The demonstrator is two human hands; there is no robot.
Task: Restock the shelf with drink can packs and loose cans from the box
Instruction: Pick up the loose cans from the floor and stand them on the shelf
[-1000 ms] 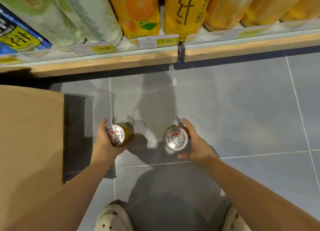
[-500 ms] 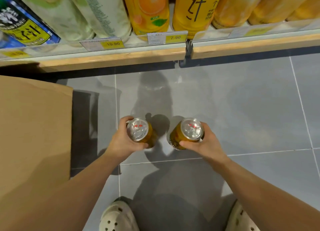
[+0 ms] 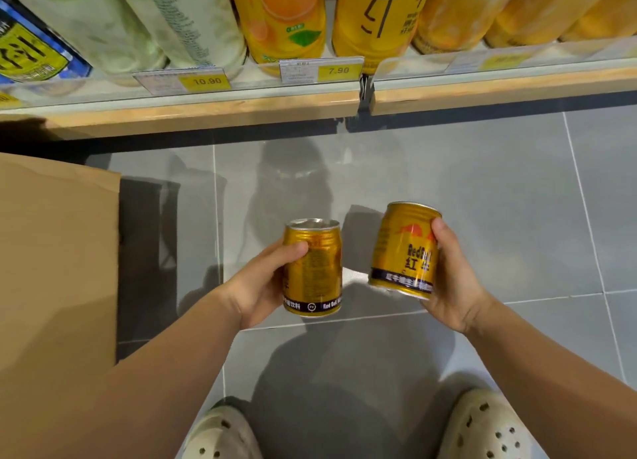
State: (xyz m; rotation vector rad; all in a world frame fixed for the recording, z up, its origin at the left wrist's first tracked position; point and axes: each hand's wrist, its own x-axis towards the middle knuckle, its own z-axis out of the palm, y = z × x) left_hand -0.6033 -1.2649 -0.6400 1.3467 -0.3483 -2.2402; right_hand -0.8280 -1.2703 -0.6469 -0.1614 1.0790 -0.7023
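Note:
Two short gold drink cans are held above the grey floor. My left hand [image 3: 262, 286] grips one gold can [image 3: 315, 272], held nearly upright with its silver top facing the shelf. My right hand [image 3: 451, 279] grips the other gold can [image 3: 401, 248], which tilts slightly left and shows red and blue lettering. The cans are a small gap apart. A brown cardboard box [image 3: 58, 262] stands at the left; its inside is hidden. The wooden-edged shelf [image 3: 206, 108] runs across the top.
Large bottles [image 3: 286, 13] of yellow, orange and pale green drinks fill the shelf, with price tags [image 3: 320, 69] on its front rail. Grey floor tiles [image 3: 465, 182] lie between shelf and hands. Two pale clogs [image 3: 482, 427] show at the bottom.
Both hands have lifted the cans from the floor and raised them towards the shelf, moving right. The cans' sides now face me instead of their tops.

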